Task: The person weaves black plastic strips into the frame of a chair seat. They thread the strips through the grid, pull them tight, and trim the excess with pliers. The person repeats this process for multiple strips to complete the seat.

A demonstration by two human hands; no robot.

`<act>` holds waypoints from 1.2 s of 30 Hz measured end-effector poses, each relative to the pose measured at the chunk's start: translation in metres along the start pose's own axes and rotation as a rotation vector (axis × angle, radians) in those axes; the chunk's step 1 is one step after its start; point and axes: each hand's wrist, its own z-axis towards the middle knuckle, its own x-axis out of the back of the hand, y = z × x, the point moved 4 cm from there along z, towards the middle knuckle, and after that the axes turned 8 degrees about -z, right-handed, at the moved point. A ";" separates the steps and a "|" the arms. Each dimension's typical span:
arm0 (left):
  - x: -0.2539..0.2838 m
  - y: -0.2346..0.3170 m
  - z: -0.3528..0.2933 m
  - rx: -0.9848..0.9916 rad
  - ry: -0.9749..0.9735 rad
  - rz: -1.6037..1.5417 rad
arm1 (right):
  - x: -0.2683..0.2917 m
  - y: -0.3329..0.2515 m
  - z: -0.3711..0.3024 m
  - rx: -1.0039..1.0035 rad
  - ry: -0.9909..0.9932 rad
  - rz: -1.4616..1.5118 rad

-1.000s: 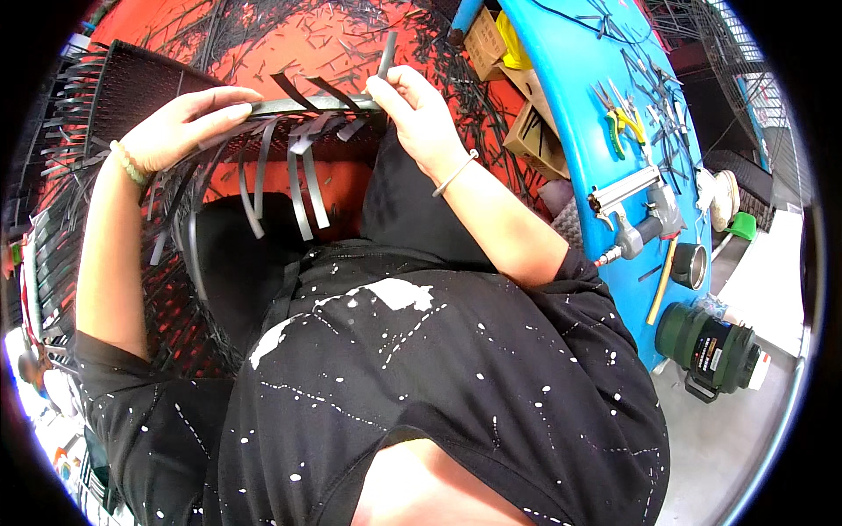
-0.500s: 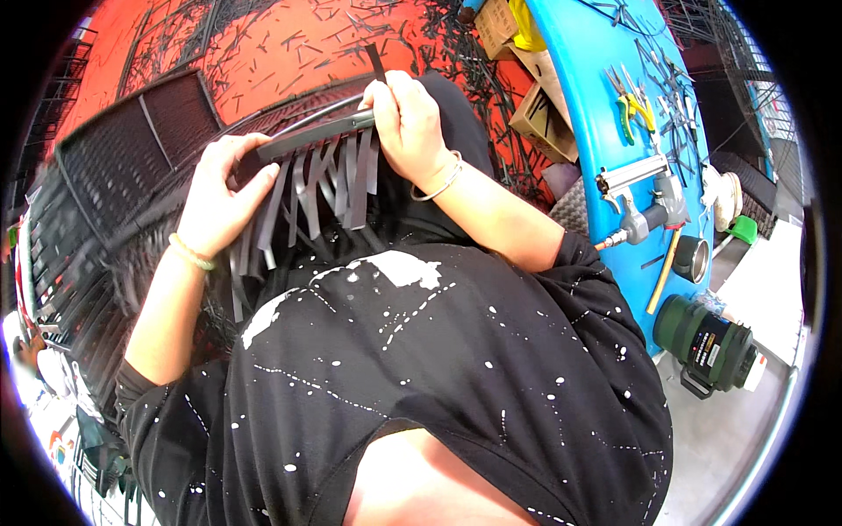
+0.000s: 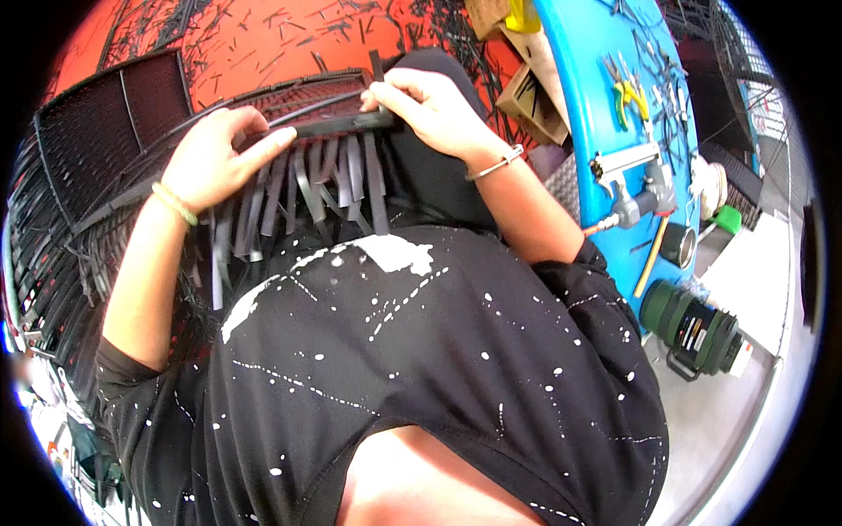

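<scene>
A large black woven frame (image 3: 132, 114) lies across my lap, its rim edged with several loose dark strips (image 3: 338, 180) that hang toward me. My left hand (image 3: 215, 158) rests on the rim at the left, fingers laid flat along it, a green band on the wrist. My right hand (image 3: 430, 105) grips the rim's right end, pinching one strip that sticks up there; a thin bracelet circles that wrist. My black paint-speckled shirt (image 3: 421, 351) fills the lower half of the view and hides my legs.
The red floor (image 3: 263, 44) beyond the frame is littered with short black offcuts. A blue workbench (image 3: 596, 88) at the right carries pliers (image 3: 627, 88), a vise (image 3: 631, 184) and small tools. A green flask (image 3: 693, 324) lies below it. Cardboard boxes (image 3: 535, 96) stand beside the bench.
The frame has come closer and lower over my lap. My left hand slid right along the rim toward my right hand, and the hanging strips now lie against my shirt.
</scene>
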 end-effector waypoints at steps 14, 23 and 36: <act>-0.028 0.017 0.014 -0.175 0.080 -0.024 | -0.015 -0.027 -0.071 0.400 0.193 -0.730; -0.039 0.035 0.023 -0.346 0.169 -0.043 | -0.027 -0.031 -0.066 0.410 0.358 -0.706; -0.053 0.028 0.020 -0.400 0.227 0.106 | -0.028 -0.040 -0.059 0.099 0.297 0.063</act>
